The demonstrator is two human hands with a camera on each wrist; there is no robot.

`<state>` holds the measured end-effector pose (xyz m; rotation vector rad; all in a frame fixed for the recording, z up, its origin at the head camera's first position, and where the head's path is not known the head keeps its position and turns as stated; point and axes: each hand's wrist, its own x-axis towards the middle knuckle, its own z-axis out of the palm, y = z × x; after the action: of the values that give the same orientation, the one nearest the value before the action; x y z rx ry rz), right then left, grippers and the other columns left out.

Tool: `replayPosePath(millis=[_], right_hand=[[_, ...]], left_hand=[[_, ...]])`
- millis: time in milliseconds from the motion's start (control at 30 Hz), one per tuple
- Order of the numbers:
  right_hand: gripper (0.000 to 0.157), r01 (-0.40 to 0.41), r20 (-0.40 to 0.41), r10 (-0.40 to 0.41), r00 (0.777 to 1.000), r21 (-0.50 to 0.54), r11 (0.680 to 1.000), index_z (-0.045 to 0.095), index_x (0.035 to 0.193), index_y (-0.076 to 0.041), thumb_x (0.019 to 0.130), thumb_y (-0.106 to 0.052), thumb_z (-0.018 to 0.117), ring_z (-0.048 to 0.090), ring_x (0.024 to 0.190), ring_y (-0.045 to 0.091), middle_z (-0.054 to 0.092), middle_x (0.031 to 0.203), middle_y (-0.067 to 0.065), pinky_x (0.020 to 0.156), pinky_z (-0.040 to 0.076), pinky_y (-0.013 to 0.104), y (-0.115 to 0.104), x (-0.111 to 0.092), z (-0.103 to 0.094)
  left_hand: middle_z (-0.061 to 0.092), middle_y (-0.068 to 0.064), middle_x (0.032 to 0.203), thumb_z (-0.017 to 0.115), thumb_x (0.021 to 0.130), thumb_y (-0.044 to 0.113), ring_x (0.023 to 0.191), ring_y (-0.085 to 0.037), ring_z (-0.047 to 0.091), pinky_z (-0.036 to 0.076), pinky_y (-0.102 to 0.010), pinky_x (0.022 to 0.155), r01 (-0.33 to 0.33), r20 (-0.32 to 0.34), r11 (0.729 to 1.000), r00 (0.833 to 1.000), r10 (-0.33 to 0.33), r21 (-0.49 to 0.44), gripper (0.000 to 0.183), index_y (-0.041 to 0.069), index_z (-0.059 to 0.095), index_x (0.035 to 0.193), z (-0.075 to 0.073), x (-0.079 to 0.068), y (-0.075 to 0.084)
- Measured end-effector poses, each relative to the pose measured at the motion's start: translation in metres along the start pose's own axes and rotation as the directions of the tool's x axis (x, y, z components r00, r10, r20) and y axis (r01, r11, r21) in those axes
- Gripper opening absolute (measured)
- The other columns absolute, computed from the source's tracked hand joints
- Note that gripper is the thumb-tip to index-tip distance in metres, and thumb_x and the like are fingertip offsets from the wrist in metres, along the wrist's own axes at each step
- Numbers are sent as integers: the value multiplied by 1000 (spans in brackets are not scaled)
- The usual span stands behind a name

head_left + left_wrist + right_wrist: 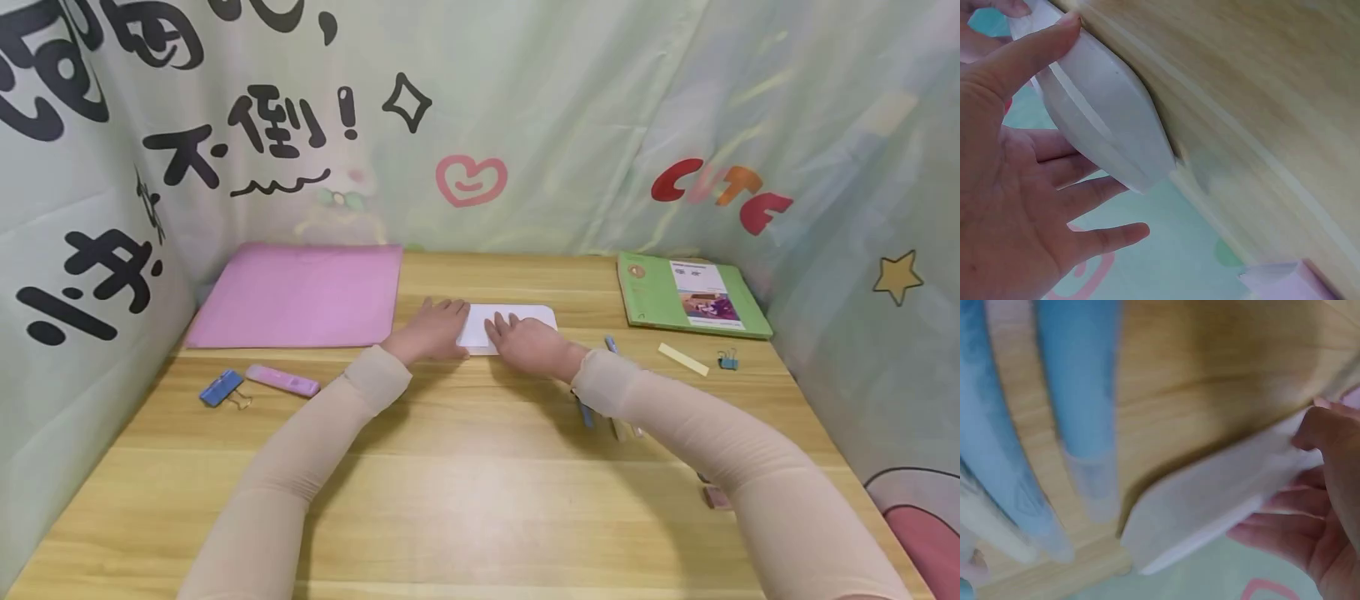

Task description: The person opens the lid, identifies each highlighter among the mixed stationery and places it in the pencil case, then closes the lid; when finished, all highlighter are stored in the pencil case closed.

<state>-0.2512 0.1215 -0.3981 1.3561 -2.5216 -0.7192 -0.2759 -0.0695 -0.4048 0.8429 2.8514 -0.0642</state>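
A white paper-like piece with rounded corners (476,327) lies toward the back of the wooden table, between both hands. My left hand (431,329) holds its left end; in the left wrist view the thumb (1029,50) is on the near face and the fingers reach behind. From the other side my right hand (531,346) grips it, the right wrist view showing the thumb (1319,428) over the near edge and fingers on the far side. A lengthwise gap or fold shows along the white piece (1107,81). Whether it has several layers I cannot tell.
Back left lies a pink sheet or folder (300,300), with a blue binder clip (221,388) and a pink stick-shaped item (283,381) before it. Blue pens (1079,381) lie near the right forearm. Right: green pad (648,292), yellow strip (683,359), small clip (728,359), pink block (717,497).
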Motion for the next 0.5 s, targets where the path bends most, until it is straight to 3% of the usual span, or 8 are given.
replayPosePath(millis=[100, 200, 333, 433, 500], right_hand=[[42, 13, -58, -11, 998, 37, 999, 44, 124, 3, 86, -13, 45, 55, 96, 29, 50, 118, 18, 64, 49, 32, 8, -2, -2], [41, 27, -172, -17, 985, 56, 998, 50, 119, 1, 82, -16, 50, 59, 87, 27, 56, 111, 15, 56, 49, 32, 16, -3, -3], [37, 32, -259, -7, 966, 91, 995, 52, 114, -2, 79, -14, 53, 61, 82, 24, 58, 106, 13, 47, 47, 32, 21, -3, -3], [35, 16, -266, 21, 964, 138, 990, 48, 116, -1, 82, -8, 50, 60, 75, 22, 55, 107, 12, 44, 45, 29, 24, -4, -3], [36, 0, -266, 45, 963, 167, 986, 46, 118, 0, 82, -3, 48, 57, 69, 19, 51, 106, 12, 42, 43, 26, 27, -4, -3]], left_hand=[[23, -12, 139, 60, 72, 53, 124, -29, 23, 9, -55, 97, -4, -2, 1000, 1000, 4, 8, 92, 1, 20, 137, -4, 0, -1], [22, -10, 140, 62, 68, 56, 125, -28, 22, 5, -56, 96, -4, -8, 1000, 1000, 4, -13, 98, 3, 18, 138, -6, 2, -4], [11, -7, 143, 61, 61, 65, 128, -25, 15, 0, -56, 96, 0, -36, 995, 999, -4, -95, 114, 7, 2, 140, -4, -2, -13], [-1, -8, 144, 57, 59, 69, 129, -24, 7, 1, -51, 99, 52, -49, 984, 997, -61, -169, 120, 6, -7, 138, -7, -12, -21], [-3, -11, 143, 55, 60, 70, 129, -25, 5, 3, -48, 100, 113, -20, 974, 993, -119, -197, 119, 3, -6, 138, -9, -19, -27]])
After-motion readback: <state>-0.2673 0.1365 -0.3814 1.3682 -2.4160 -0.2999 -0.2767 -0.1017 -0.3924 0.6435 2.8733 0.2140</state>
